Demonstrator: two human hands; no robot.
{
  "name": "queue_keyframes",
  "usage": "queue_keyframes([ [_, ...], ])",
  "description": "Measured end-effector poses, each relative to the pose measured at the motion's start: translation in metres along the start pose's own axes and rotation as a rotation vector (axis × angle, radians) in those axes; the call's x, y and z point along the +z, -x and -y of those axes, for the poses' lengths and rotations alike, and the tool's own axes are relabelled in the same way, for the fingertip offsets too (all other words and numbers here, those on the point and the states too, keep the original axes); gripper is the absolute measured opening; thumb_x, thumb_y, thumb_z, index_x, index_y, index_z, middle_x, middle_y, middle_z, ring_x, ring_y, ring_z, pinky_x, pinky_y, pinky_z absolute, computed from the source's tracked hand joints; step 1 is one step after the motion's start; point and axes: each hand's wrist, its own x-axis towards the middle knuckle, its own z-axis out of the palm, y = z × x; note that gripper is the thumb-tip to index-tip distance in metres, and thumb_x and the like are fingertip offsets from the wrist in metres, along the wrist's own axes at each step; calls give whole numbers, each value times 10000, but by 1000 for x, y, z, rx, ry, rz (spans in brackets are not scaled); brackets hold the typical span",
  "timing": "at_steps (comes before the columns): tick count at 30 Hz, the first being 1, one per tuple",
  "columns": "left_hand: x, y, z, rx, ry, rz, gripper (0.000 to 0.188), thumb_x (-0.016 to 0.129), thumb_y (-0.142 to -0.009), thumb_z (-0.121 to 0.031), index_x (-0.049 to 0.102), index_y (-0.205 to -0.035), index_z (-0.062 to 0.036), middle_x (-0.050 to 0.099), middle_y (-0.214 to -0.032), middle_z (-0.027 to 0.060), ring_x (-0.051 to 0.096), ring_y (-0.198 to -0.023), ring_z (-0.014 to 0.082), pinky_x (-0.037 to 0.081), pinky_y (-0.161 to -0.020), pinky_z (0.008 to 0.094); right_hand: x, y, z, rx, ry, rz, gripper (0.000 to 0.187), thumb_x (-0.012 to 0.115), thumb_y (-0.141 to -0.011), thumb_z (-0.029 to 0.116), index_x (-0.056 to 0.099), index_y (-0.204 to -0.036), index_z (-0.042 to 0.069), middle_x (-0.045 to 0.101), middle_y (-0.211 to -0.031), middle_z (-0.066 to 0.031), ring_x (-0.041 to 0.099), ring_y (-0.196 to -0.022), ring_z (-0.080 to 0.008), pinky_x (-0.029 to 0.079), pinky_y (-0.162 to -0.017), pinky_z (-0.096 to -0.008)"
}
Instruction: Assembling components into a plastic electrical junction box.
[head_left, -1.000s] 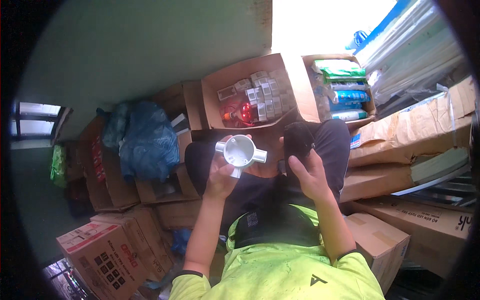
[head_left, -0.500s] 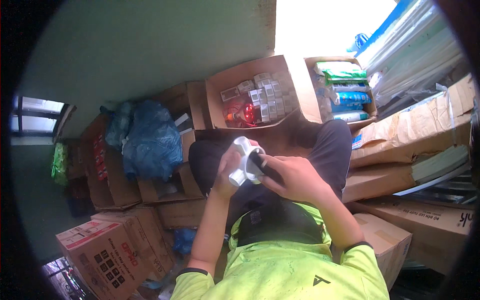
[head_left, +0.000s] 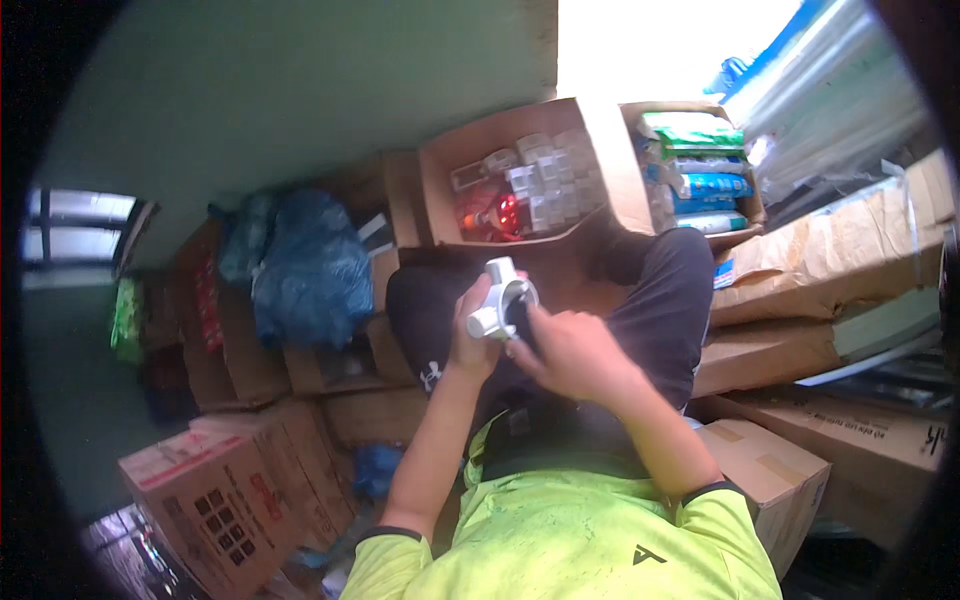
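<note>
Now, white fitting: the white fitting (head_left: pixel 497 297), round with stubby spouts, is sitting tilted mid-frame, its wide mouth facing right.
Left hand: the left hand (head_left: pixel 470 340) is gripping it from the left.
Right hand: the right hand (head_left: pixel 575 350) is pinching a dark piece (head_left: pixel 520 322) at that mouth — fingers are hiding most of its shape, and how deep it is reaching cannot be told.
Change: a second ago hands and pieces were apart; now they are meeting, so attention is apparently centring on the fitting's mouth.
Edges: an open carton (head_left: pixel 437 200) is standing at upper centre, a blue plastic bag (head_left: pixel 315 275) is bulging at left, a taped carton (head_left: pixel 760 460) is flanking the right elbow.
Room: dark trousers (head_left: pixel 660 305) are framing the lap — seemingly leaving both wrists space for turning.
</note>
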Motion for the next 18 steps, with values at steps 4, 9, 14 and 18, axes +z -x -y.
queue_keyframes([
  [4,-2,-22,2,75,35,-62,426,454,-986,-397,583,-1184,-43,656,-1035,40,635,-921,151,502,-825,305,4,8,-16,-32,-403,-247,381,644,-890,219,505,-1098,-68,662,-795,-243,672,-779,-407,517,-672,-440],
  [9,-26,-60,12,63,65,-32,356,524,-963,-399,595,-1136,-96,653,-1000,15,639,-905,127,523,-786,303,7,14,-18,65,-606,-331,390,627,-915,134,510,-1237,-52,656,-1057,-215,658,-960,-291,482,-850,-355],
  [14,-63,-103,25,17,98,-118,382,576,-897,-486,603,-1104,-165,660,-979,-3,644,-902,153,527,-787,364,22,18,47,-332,-414,-150,435,619,-814,45,543,-1241,7,612,-974,-148,645,-850,-302,519,-777,-369],
  [18,-51,-125,1,-167,468,-170,373,580,-859,-521,606,-1069,-214,658,-1008,-2,639,-925,212,535,-739,431,75,16,43,-471,69,142,567,604,-795,85,512,-1345,188,590,-903,-123,640,-773,-291,527,-641,-404],
])
